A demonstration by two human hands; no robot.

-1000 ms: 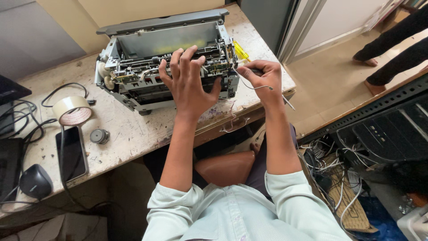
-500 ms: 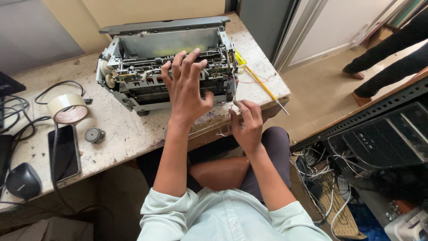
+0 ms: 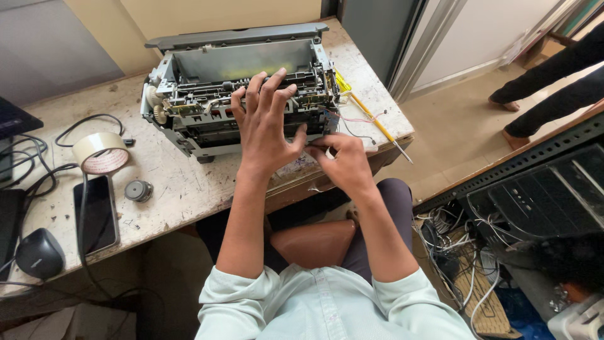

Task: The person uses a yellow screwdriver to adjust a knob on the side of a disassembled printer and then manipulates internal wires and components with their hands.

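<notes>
An opened grey printer (image 3: 207, 75) with its cover off stands on a worn tabletop (image 3: 182, 189). My left hand (image 3: 267, 123) lies flat on the printer's inner mechanism, fingers spread and thumb at the front edge. My right hand (image 3: 340, 160) is at the printer's front right corner, just below my left thumb. Its fingers are pinched together around something small and pale that I cannot make out. A yellow-handled screwdriver (image 3: 371, 123) lies loose on the table to the right of the printer, beside thin red and white wires (image 3: 355, 126).
Left of the printer are a roll of clear tape (image 3: 100, 153), a small round metal part (image 3: 138, 190), a black phone (image 3: 97, 214), cables (image 3: 38, 176) and a black mouse (image 3: 39, 255). A computer case and tangled wires (image 3: 465, 264) sit at the right. Another person's legs (image 3: 547, 94) stand at the far right.
My right hand put the screwdriver down on the table, dropped to the table edge, then came up to the printer's front corner. My left hand stayed on the printer.
</notes>
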